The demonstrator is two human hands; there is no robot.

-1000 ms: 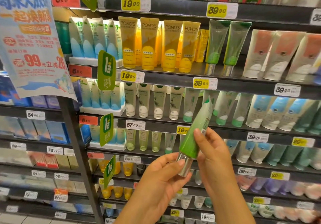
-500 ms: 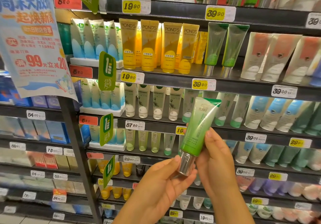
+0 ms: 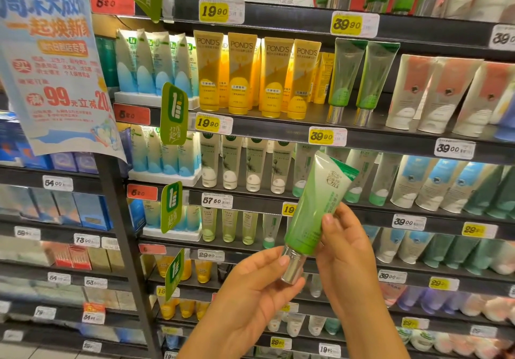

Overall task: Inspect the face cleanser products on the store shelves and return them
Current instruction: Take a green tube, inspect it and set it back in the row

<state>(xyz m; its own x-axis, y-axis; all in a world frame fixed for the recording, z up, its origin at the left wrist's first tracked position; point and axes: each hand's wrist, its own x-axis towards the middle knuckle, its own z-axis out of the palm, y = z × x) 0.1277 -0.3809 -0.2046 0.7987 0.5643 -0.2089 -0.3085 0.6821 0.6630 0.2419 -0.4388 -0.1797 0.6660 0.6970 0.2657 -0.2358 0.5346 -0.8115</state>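
Since the earlier frames the green cleanser tube (image 3: 315, 211) has turned in our hands, so its printed front with the logo now faces the camera instead of its edge; it sits right of centre in the lower frame, tilted with the crimped end up right and the silver cap (image 3: 292, 268) down left. Our left hand (image 3: 250, 300) pinches the cap between thumb and fingertips, likely to steady and spin the tube. Our right hand (image 3: 348, 255) grips the lower body from behind, thumb across the front, which keeps the label clear for reading. We judge this as mid-inspection, return not yet begun. Two matching green tubes (image 3: 359, 80) with silver caps stand upright on the shelf (image 3: 278, 130) in the upper right, beside the yellow POND'S tubes (image 3: 256, 74), so that gap is probably where it goes back. Yellow 39.90 price tag (image 3: 322, 136) hangs below them. Promo poster (image 3: 53, 63) fills the upper left.
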